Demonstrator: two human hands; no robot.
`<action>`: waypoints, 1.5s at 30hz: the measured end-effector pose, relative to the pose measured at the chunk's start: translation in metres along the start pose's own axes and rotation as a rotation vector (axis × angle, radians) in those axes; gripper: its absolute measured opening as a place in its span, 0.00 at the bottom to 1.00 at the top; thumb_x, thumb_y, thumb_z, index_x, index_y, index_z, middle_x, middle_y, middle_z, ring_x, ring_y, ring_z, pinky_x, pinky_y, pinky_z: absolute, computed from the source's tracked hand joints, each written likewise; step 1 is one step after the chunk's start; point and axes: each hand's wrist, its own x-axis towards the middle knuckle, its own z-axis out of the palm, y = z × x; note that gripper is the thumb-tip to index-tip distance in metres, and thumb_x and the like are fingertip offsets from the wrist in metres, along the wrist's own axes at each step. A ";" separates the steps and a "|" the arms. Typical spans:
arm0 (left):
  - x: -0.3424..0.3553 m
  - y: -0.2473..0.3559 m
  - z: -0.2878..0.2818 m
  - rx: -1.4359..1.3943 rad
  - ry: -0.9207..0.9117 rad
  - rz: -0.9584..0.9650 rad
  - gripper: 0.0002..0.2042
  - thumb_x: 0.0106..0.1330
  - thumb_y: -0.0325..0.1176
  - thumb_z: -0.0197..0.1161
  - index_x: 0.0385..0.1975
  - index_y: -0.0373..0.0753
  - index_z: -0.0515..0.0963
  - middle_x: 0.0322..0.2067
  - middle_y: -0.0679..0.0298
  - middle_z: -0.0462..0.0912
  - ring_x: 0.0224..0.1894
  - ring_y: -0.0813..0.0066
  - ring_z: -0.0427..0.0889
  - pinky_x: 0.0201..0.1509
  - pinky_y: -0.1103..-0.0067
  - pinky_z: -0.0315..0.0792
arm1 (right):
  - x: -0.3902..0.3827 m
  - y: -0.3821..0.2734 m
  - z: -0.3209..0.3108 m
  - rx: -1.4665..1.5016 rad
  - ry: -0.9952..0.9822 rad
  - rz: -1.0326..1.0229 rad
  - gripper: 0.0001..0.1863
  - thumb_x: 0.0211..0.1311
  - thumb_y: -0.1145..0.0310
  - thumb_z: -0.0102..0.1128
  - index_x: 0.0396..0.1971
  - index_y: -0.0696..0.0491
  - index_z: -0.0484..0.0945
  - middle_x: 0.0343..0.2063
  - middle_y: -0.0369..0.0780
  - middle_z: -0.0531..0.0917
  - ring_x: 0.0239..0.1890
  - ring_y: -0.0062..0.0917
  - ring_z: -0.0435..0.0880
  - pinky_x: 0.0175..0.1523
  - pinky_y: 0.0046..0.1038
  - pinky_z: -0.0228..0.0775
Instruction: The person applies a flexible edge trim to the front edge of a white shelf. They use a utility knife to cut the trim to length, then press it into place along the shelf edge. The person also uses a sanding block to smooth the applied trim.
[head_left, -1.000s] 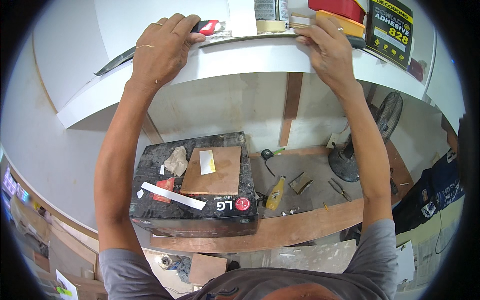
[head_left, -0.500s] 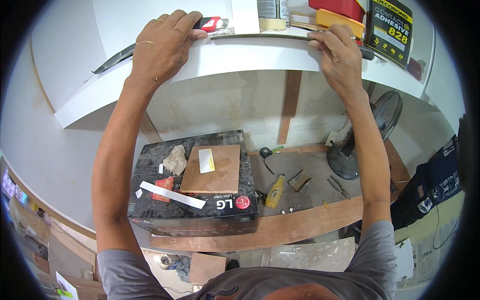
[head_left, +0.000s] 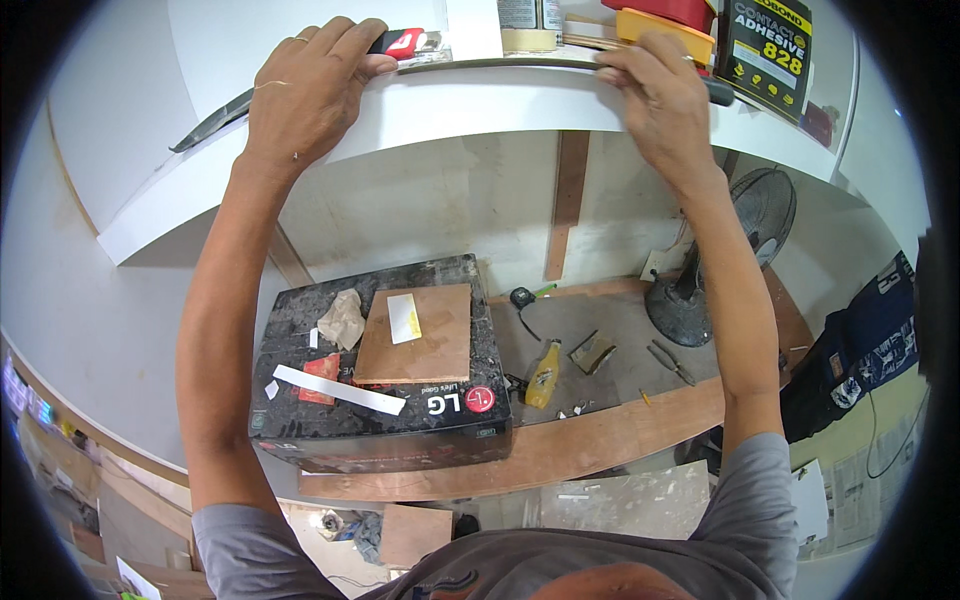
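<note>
Both arms were raised to a white shelf, and a thin dark edge strip was held along its upper front edge. The left hand was laid over the rounded front of the shelf with its fingers curled and pressed together, a red-and-black utility knife being gripped beneath the fingertips against the strip's end; the blade itself could not be made out. The right hand was set further along, its fingertips bunched and pinching the strip down onto the edge, so that the band was kept flat between the two hands. The shelf face was smooth, matt and gently curved by the lens.

On the shelf behind were stood a roll of pale tape, a red and yellow case and a dark adhesive tin, kept within easy reach.

Below, a glossy black carton, dusty and scuffed, was used as a rest: a brown plywood square, a crumpled rag and a white strip offcut lay on it. Beside it, on a rough board floor, were a yellow glue bottle, pliers and a black pedestal fan.
</note>
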 end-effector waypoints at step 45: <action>0.000 -0.001 -0.002 -0.039 -0.037 -0.025 0.12 0.73 0.39 0.64 0.52 0.44 0.84 0.39 0.66 0.87 0.38 0.65 0.84 0.45 0.68 0.76 | -0.003 0.008 0.004 -0.003 0.013 -0.012 0.07 0.60 0.78 0.69 0.39 0.56 0.86 0.33 0.41 0.79 0.40 0.36 0.80 0.46 0.34 0.73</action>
